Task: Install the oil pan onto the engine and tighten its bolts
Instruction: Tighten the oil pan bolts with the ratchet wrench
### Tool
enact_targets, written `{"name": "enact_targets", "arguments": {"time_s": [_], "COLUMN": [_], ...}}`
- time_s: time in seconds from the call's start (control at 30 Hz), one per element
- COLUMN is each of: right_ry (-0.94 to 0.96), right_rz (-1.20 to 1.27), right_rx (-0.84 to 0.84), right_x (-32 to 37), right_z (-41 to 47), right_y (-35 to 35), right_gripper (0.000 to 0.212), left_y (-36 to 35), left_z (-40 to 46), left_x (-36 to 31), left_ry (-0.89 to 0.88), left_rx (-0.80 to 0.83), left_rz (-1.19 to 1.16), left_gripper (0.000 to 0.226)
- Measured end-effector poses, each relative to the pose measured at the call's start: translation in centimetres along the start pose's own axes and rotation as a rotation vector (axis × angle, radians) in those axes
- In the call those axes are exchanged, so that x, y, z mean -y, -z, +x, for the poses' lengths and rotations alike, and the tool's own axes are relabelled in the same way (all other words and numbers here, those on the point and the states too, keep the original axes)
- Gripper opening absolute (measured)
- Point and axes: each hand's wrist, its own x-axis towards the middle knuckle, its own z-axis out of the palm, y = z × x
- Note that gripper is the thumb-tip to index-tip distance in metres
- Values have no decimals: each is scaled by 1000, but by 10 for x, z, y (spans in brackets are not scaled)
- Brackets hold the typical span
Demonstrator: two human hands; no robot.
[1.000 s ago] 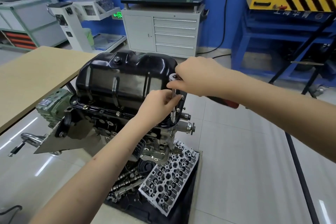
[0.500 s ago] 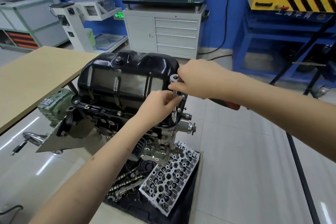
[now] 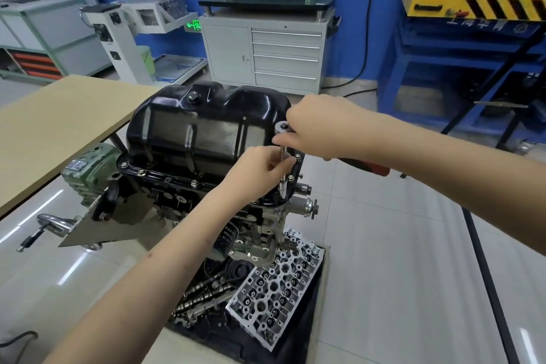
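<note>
Where the glossy black pressed-steel oil pan (image 3: pixel 204 127) sits, it is seated sump-up on the dark cast engine block (image 3: pixel 183 201), flange down against the block's edge. Pan surface is shiny, ribbed with vertical creases, reflecting the room; a black drain plug (image 3: pixel 193 96) stands near its upper edge. Small silver flange bolts (image 3: pixel 194 183) show along the near rim, spaced apart, one at the left corner, others toward the right corner.

Right hand (image 3: pixel 319 130) curled around the head end of a chrome ratchet wrench with a red-and-black handle (image 3: pixel 362 167); the handle runs out under the forearm to the right. The round ratchet head shows just left of the knuckles. A thin chrome extension bar with socket (image 3: pixel 283 174) drops upright from the head to the pan's right near corner.

Left hand (image 3: pixel 257 171) pinches that extension bar between thumb and fingertips, just beside the pan wall.

Below the block: a silver aluminium cylinder head (image 3: pixel 274 292) lying tilted on a black floor mat (image 3: pixel 251 346), grey camshafts (image 3: pixel 204 289) just beside it. A tan wooden tabletop (image 3: pixel 53 127) to the left; a grey metal drawer cabinet (image 3: pixel 266 53) behind, against a blue-and-white wall.
</note>
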Motion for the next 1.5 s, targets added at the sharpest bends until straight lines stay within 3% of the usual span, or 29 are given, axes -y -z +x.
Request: {"name": "enact_targets", "arguments": {"time_s": [0.13,0.3,0.43,0.63,0.77,0.9,1.07,1.2,1.27,1.4,1.5], "right_ry": [98,338,195,-24,121,233,53,-48,24,207,220], "right_rz": [-12,42,-70,142,56,205,25,102,76,170,238], "right_rx": [-2,95,-4,55,119,183,43,5,25,175,183], "right_x": [-4,-20,-12,-1,-9,-19,-4,1,-5,-19,-25], "right_z": [4,9,6,3,8,11,6,3,7,12,11], "right_y": [5,22,15,5,15,26,12,5,8,22,24], "right_gripper": [36,25,36,48,29,28,41,45,38,24,23], "left_y": [-5,0,2,-8,-2,6,3,-5,-7,-2,3], "left_z": [-7,-2,0,-6,-8,-2,-1,-8,-10,-8,-5], "left_x": [1,1,1,-4,-6,-2,-1,-3,-5,-7,-5], "left_ry": [-34,-7,-4,-33,-50,-31,-6,-2,-2,-41,-58], "left_rx": [-155,-38,-21,-168,-130,-37,-2,-195,-250,-179,-142], "left_rz": [-61,-81,-96,49,64,-12,-56,-15,20,58,39], "left_gripper": [20,20,23,33,36,35,27,24,26,34,32]}}
